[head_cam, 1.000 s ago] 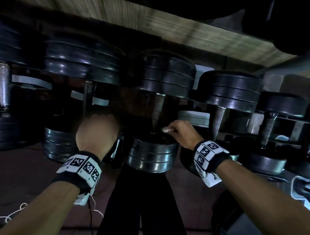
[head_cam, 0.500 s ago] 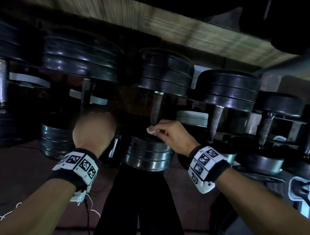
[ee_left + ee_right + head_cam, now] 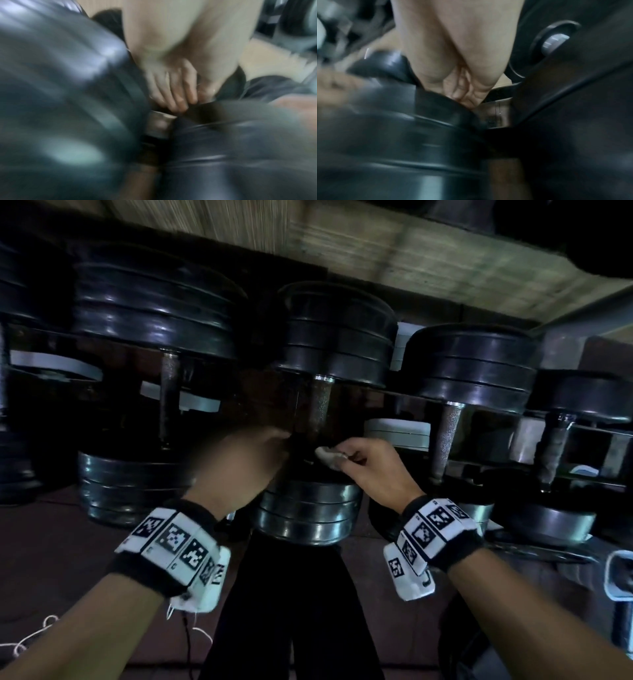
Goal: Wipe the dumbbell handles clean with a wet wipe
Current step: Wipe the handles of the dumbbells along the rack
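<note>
Pinching the wipe in your right hand, you press it against the lower end of the middle dumbbell's handle; your left hand is blurred, fingers' state unclear.

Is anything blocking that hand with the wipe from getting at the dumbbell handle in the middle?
Nothing visible does. The right hand pinches the wet wipe right at the lower end of the middle dumbbell's handle. The left hand, blurred, sits on the handle's other side, not between wipe and handle.
</note>
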`<act>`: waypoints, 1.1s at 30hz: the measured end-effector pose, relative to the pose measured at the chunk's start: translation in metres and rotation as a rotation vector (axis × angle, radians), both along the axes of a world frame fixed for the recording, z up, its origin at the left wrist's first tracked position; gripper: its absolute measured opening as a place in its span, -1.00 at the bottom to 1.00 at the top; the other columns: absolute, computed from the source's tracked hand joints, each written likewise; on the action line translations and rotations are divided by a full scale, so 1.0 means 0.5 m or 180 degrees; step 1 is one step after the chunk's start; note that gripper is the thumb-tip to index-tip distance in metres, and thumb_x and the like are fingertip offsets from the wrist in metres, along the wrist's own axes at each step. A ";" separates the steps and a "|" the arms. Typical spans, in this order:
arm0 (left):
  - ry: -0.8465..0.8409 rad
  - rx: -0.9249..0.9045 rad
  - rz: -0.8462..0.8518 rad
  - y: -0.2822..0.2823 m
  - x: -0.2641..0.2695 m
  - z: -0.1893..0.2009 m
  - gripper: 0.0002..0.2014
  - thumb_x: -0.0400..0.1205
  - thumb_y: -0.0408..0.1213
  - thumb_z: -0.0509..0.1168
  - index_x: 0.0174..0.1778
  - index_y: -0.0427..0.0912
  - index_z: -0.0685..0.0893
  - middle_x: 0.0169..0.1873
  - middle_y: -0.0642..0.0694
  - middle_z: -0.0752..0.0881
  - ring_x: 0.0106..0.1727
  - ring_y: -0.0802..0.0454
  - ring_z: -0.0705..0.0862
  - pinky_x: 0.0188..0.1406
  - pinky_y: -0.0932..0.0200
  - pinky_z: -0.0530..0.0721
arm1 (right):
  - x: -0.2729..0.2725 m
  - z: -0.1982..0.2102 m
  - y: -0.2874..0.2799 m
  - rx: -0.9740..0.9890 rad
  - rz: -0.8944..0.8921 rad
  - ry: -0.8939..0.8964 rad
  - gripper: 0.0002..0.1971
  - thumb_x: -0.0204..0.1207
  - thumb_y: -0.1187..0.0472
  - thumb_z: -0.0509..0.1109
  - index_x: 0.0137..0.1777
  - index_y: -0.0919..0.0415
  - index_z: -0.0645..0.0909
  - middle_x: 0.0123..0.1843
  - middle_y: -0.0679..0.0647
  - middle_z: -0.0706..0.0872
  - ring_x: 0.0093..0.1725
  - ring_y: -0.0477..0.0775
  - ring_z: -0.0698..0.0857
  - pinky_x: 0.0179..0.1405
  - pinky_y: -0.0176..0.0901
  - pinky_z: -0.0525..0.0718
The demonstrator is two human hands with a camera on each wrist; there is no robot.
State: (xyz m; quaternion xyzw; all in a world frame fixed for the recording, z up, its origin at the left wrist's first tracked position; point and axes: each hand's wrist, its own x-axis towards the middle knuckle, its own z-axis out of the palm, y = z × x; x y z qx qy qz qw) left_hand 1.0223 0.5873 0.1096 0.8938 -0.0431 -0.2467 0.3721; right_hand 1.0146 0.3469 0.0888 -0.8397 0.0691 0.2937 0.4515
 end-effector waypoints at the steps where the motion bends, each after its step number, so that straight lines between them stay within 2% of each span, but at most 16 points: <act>1: 0.0271 -0.0431 -0.0069 -0.018 0.001 -0.003 -0.65 0.63 -0.23 0.44 0.36 -0.03 0.69 0.18 0.07 0.75 0.20 0.18 0.70 0.27 0.31 0.61 | -0.005 0.012 0.011 0.0262 -0.0224 0.0080 -0.89 0.57 0.12 0.54 0.01 0.13 0.82 -0.11 -0.10 0.83 -0.08 -0.21 0.73 0.00 -0.34 0.64; 3: 0.0755 -0.0774 -0.0208 -0.045 0.005 -0.012 -0.63 0.65 -0.23 0.42 0.40 -0.08 0.67 0.25 0.11 0.72 0.28 0.28 0.63 0.33 0.49 0.46 | -0.015 0.026 0.026 0.0609 -0.0401 0.0158 -0.90 0.56 0.24 0.53 0.05 0.10 0.81 -0.13 -0.13 0.82 -0.07 -0.22 0.72 0.09 -0.33 0.62; 7: 0.0631 -0.0414 -0.0124 -0.044 0.027 -0.039 -0.84 0.66 -0.19 0.40 0.12 -0.07 0.78 0.05 0.03 0.81 0.10 0.15 0.73 0.18 0.22 0.58 | -0.037 0.014 0.024 0.0844 -0.0815 0.0220 -0.86 0.60 0.23 0.50 0.11 0.02 0.76 -0.13 -0.02 0.84 0.02 -0.14 0.77 0.34 -0.06 0.62; 10: 0.0355 0.0421 0.0210 -0.023 0.056 -0.074 -0.84 0.66 -0.20 0.41 0.07 -0.17 0.80 0.02 -0.16 0.81 0.06 -0.12 0.75 0.12 0.09 0.63 | -0.050 0.001 0.015 0.0781 -0.1254 0.0223 -0.87 0.65 0.28 0.43 0.12 0.10 0.74 -0.13 0.07 0.84 -0.03 -0.14 0.79 0.30 -0.03 0.68; 12: 0.0781 0.0503 0.0052 -0.029 0.075 -0.096 -0.87 0.65 -0.23 0.42 0.00 -0.19 0.82 0.01 -0.21 0.82 0.09 -0.16 0.76 0.18 0.05 0.66 | -0.054 -0.004 0.015 0.0763 -0.1381 0.0221 -0.87 0.67 0.29 0.40 0.11 0.13 0.75 -0.12 0.04 0.84 -0.05 -0.16 0.78 0.27 -0.06 0.70; 13: 0.1047 0.0357 -0.0065 -0.038 0.081 -0.105 -0.86 0.63 -0.24 0.44 -0.01 -0.21 0.83 -0.02 -0.21 0.82 0.07 -0.13 0.76 0.16 0.10 0.68 | -0.056 -0.007 0.017 0.0740 -0.1383 0.0214 -0.87 0.67 0.29 0.40 0.10 0.11 0.75 -0.12 0.02 0.84 -0.04 -0.16 0.78 0.27 -0.07 0.70; 15: 0.1365 0.0080 -0.0231 -0.059 0.088 -0.109 -0.85 0.65 -0.31 0.41 0.05 -0.30 0.81 -0.09 -0.15 0.78 -0.05 0.02 0.73 -0.11 0.48 0.61 | -0.060 -0.011 0.022 0.0670 -0.1328 0.0212 -0.86 0.66 0.26 0.40 0.06 0.03 0.77 -0.10 -0.04 0.84 0.01 -0.14 0.78 0.23 -0.12 0.71; 17: 0.1395 -0.0034 -0.0249 -0.067 0.086 -0.098 -0.89 0.68 -0.37 0.37 0.01 -0.29 0.79 -0.20 -0.07 0.73 -0.27 0.29 0.66 -0.31 0.59 0.49 | -0.063 -0.012 0.022 0.0621 -0.1273 0.0204 -0.86 0.65 0.23 0.41 0.03 -0.02 0.77 -0.08 -0.07 0.84 0.03 -0.13 0.78 0.17 -0.17 0.71; 19: 0.1356 -0.0168 -0.0054 -0.059 0.077 -0.091 -0.90 0.67 -0.33 0.40 0.00 -0.25 0.81 -0.20 -0.03 0.77 -0.26 0.40 0.67 -0.14 0.55 0.55 | -0.064 -0.011 0.019 0.0598 -0.1258 0.0188 -0.87 0.65 0.20 0.41 0.03 -0.03 0.78 -0.07 -0.09 0.84 0.04 -0.14 0.78 0.18 -0.15 0.72; 21: 0.1188 -0.0017 0.0004 -0.050 0.068 -0.079 -0.85 0.64 -0.21 0.44 0.07 -0.14 0.84 -0.06 0.00 0.82 -0.02 0.22 0.73 0.11 0.33 0.60 | -0.063 -0.010 0.020 0.0580 -0.1255 0.0183 -0.88 0.65 0.18 0.42 0.03 -0.04 0.78 -0.06 -0.10 0.83 0.03 -0.15 0.77 0.18 -0.15 0.72; 24: 0.1034 0.0242 -0.0145 -0.052 0.054 -0.047 -0.84 0.63 -0.05 0.43 0.02 0.02 0.86 -0.05 0.07 0.83 0.03 0.13 0.75 0.09 0.25 0.62 | -0.060 -0.006 0.026 0.0567 -0.1169 0.0167 -0.89 0.63 0.17 0.46 0.08 -0.04 0.78 -0.04 -0.12 0.82 0.04 -0.15 0.76 0.19 -0.16 0.70; 26: 0.1047 -0.0121 -0.0163 -0.062 0.042 -0.023 -0.84 0.61 -0.04 0.45 0.03 0.05 0.86 -0.04 0.11 0.85 0.05 0.21 0.77 0.17 0.27 0.65 | -0.052 0.002 0.028 0.0699 -0.0973 0.0236 -0.80 0.61 0.16 0.49 0.21 -0.04 0.74 0.00 -0.06 0.81 0.07 -0.10 0.75 0.22 -0.20 0.68; 28: 0.0876 -0.0283 -0.0181 -0.077 0.029 -0.009 -0.84 0.59 -0.11 0.47 0.05 0.00 0.85 -0.06 0.12 0.84 0.02 0.27 0.77 0.11 0.38 0.63 | -0.042 0.009 0.026 0.0830 -0.0649 0.0326 -0.69 0.63 0.13 0.47 0.35 -0.08 0.67 0.11 -0.05 0.77 0.15 -0.16 0.70 0.25 -0.36 0.62; 30: 0.0741 -0.0360 0.0162 -0.084 0.022 -0.012 -0.85 0.57 -0.12 0.50 0.02 -0.02 0.82 -0.11 0.10 0.83 -0.03 0.25 0.77 0.01 0.40 0.63 | -0.029 0.011 0.020 0.0785 -0.0364 0.0325 -0.74 0.65 0.14 0.45 0.31 -0.05 0.68 0.17 -0.07 0.69 0.16 -0.26 0.65 0.23 -0.50 0.52; 32: 0.0783 -0.0627 0.0616 -0.085 0.015 -0.022 -0.84 0.54 -0.11 0.52 -0.01 -0.03 0.79 -0.15 0.09 0.82 -0.05 0.26 0.76 0.02 0.35 0.65 | -0.017 0.012 0.014 0.0614 -0.0182 0.0358 -0.83 0.63 0.11 0.47 0.19 0.00 0.68 0.11 -0.11 0.63 0.10 -0.24 0.61 0.16 -0.49 0.48; 33: 0.0758 -0.0671 0.0777 -0.087 0.008 -0.028 -0.84 0.55 -0.10 0.50 -0.01 -0.03 0.75 -0.16 0.11 0.81 -0.08 0.32 0.74 -0.01 0.41 0.62 | -0.011 0.011 0.012 0.0536 -0.0116 0.0391 -0.85 0.62 0.08 0.48 0.15 0.02 0.66 0.08 -0.12 0.62 0.07 -0.19 0.61 0.12 -0.44 0.49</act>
